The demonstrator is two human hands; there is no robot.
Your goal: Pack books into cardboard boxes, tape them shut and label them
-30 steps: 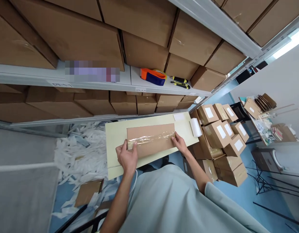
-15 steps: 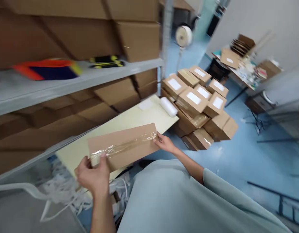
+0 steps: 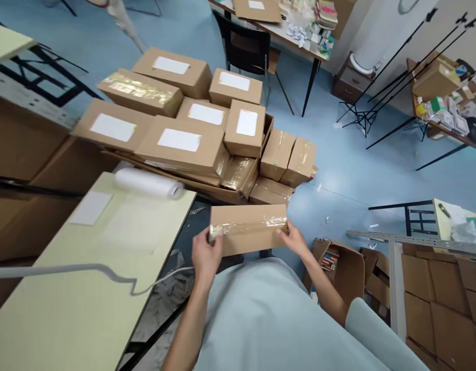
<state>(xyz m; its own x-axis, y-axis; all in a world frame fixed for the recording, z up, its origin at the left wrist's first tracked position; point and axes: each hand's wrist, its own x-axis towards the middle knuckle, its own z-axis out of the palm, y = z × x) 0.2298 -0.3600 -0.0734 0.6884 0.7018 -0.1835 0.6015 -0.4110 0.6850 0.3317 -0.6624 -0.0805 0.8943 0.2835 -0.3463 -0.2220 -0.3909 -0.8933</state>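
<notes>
A long cardboard box (image 3: 249,239), with clear tape along its upper face, is held in front of my body between both hands. My left hand (image 3: 207,252) grips its left end, thumb on top and fingers around the side. At the right end, my right hand (image 3: 294,238) has its thumb on the upper face; its other fingers are partly hidden. Just beyond the held box stands a pile of taped cardboard boxes (image 3: 180,147), several with white labels, some resting in a large open carton (image 3: 215,191).
To the left is a pale yellow table (image 3: 68,288) with a white roll (image 3: 149,183), a paper sheet (image 3: 91,207) and a grey cable (image 3: 75,269). A black chair (image 3: 245,46) stands behind the pile. An open carton (image 3: 348,270) and a shelf of boxes (image 3: 435,288) lie at right.
My view has swung right, away from the shelf on the left and toward the box pile. The held box has come along, still in both hands, and now lies over the floor beside the table.
</notes>
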